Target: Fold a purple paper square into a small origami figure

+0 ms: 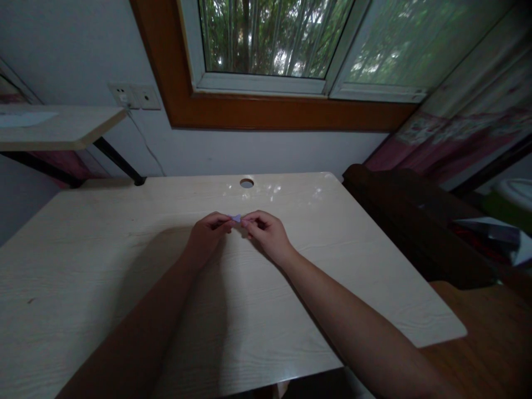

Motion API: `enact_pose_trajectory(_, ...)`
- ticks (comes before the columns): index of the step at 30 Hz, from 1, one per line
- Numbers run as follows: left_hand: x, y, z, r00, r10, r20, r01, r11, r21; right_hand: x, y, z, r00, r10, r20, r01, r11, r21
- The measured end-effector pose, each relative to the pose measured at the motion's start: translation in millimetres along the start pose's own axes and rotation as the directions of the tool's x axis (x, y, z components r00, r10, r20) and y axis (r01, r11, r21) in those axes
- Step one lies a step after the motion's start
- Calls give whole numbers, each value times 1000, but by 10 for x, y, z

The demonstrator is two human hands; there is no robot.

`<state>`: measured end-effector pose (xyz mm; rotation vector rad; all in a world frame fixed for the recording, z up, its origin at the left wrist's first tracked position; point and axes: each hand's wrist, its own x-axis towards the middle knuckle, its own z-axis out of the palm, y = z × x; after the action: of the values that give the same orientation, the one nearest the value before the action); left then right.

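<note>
A small pale lilac piece (236, 218), perhaps folded paper, is held between both hands over the table. My left hand (209, 233) pinches its left end between thumb and fingers. From the other side, my right hand (268, 233) grips the right end in the same kind of pinch. Fingertips cover both ends, so only the middle of the piece shows, and its exact kind is too small to make out.
The light wooden table (291, 316) has a round cable hole (246, 183) near its back edge. A raised shelf (62, 124) on black legs stands at the left. Beyond the right edge is dark wooden furniture (390, 216). A window (270, 39) is behind the table.
</note>
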<state>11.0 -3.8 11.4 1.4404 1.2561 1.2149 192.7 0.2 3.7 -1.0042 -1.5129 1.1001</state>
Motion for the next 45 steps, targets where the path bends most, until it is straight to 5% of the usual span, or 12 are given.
enact_pose_trajectory(12,-4,-45,2,1000,12,-25,-13,999,-43,-5,-51,-25,971,-239,-27,219,922,-319)
enact_pose_trajectory(45,-2,-73,-5,978,202,-42,-194,970,149,9,-90,-27,956,-294,4,284,920,-271)
